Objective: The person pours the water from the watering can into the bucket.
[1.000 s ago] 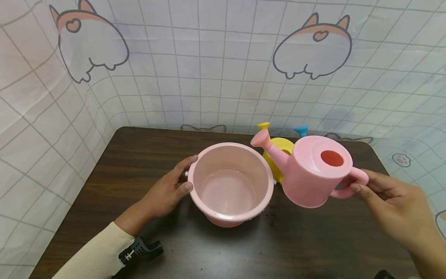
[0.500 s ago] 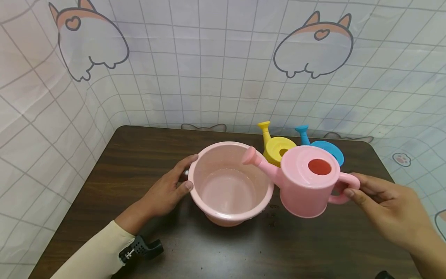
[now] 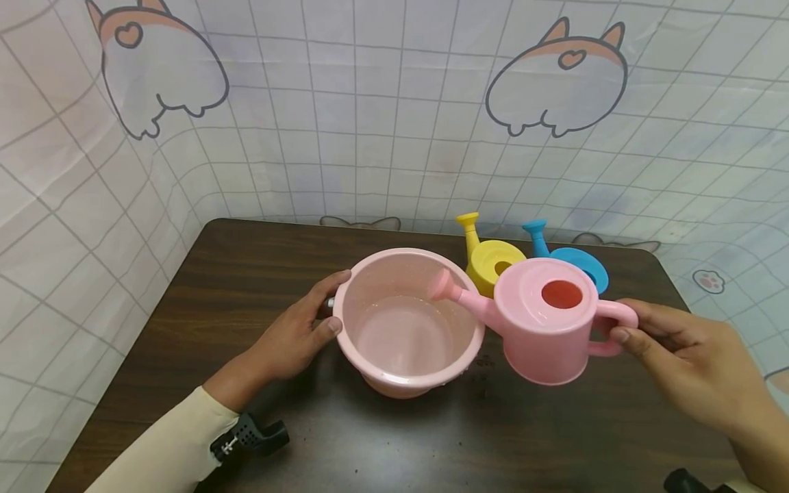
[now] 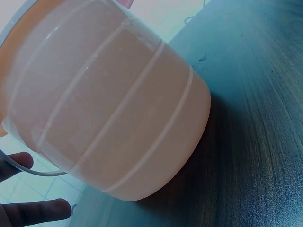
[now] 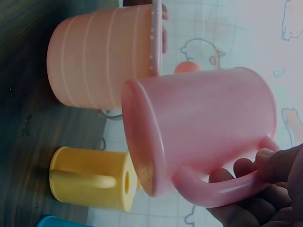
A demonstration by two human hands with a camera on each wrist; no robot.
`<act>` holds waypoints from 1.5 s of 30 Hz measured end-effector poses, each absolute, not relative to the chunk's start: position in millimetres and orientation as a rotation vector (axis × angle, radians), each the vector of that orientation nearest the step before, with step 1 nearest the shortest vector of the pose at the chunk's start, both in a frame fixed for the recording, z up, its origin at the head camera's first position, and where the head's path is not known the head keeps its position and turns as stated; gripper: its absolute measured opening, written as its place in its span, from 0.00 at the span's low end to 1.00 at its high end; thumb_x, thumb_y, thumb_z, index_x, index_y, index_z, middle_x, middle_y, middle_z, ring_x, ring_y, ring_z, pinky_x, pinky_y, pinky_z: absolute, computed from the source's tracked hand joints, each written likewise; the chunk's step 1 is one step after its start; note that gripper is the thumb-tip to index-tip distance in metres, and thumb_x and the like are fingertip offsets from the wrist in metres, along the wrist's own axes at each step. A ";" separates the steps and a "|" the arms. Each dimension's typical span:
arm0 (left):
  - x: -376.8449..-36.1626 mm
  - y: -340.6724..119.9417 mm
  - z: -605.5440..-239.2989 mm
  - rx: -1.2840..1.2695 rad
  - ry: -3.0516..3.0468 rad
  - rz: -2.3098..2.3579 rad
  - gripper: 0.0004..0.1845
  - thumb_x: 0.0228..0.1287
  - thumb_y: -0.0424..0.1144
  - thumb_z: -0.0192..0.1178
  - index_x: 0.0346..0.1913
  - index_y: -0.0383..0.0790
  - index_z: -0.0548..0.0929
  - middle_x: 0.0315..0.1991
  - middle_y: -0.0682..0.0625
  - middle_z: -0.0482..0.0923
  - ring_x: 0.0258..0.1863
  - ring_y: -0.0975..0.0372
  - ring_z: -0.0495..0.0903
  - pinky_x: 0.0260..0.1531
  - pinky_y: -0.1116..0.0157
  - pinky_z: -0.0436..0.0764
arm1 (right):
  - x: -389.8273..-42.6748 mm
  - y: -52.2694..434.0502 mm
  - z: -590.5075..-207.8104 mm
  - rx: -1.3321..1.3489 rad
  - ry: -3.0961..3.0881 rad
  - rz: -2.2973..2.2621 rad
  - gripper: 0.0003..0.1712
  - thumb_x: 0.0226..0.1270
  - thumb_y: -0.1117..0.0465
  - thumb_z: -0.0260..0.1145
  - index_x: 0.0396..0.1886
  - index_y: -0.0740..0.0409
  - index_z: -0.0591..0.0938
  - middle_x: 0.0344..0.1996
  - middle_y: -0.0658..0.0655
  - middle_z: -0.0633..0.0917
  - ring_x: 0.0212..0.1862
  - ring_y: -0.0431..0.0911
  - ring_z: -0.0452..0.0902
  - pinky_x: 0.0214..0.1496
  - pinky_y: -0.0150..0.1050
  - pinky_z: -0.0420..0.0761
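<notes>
Right hand (image 3: 703, 370) pinching the pink watering can (image 3: 545, 342) by its handle, raised beside the pink bucket (image 3: 407, 381).
The can's sprinkler head (image 3: 441, 284) hangs over the bucket's opening; the left hand (image 3: 296, 335), thumb and forefinger spread apart, touches the bucket's left rim. The bucket stands upright on a dark wood-grain table (image 3: 259, 274), wet spots (image 3: 483, 366) just to its right, yellow (image 3: 493, 253) and blue watering cans (image 3: 576, 260) behind; a grid-patterned cloth (image 3: 370, 103) with corgi drawings surrounds the table.
</notes>
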State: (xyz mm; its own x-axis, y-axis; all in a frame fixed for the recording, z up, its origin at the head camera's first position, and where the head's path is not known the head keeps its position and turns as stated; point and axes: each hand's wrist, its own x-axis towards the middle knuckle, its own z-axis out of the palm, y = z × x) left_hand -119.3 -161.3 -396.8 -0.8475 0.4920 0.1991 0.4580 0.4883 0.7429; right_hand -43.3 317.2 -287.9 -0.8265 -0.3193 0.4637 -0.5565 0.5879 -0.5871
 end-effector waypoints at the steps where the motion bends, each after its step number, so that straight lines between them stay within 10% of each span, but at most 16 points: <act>1: -119.3 -161.2 -396.4 0.854 2.677 1.316 0.36 0.78 0.65 0.45 0.81 0.61 0.52 0.70 0.43 0.70 0.59 0.50 0.81 0.54 0.42 0.77 | -44.0 317.5 -287.7 0.719 -2.513 1.092 0.26 0.56 0.88 0.66 0.54 0.71 0.85 0.40 0.48 0.90 0.39 0.35 0.88 0.42 0.25 0.80; 45: -119.6 -159.7 -399.4 0.864 2.685 1.324 0.35 0.78 0.65 0.45 0.81 0.60 0.52 0.70 0.43 0.70 0.58 0.51 0.81 0.53 0.43 0.77 | -54.1 316.1 -280.2 0.736 -2.490 1.181 0.23 0.60 0.88 0.63 0.54 0.73 0.83 0.43 0.53 0.90 0.37 0.40 0.89 0.44 0.28 0.81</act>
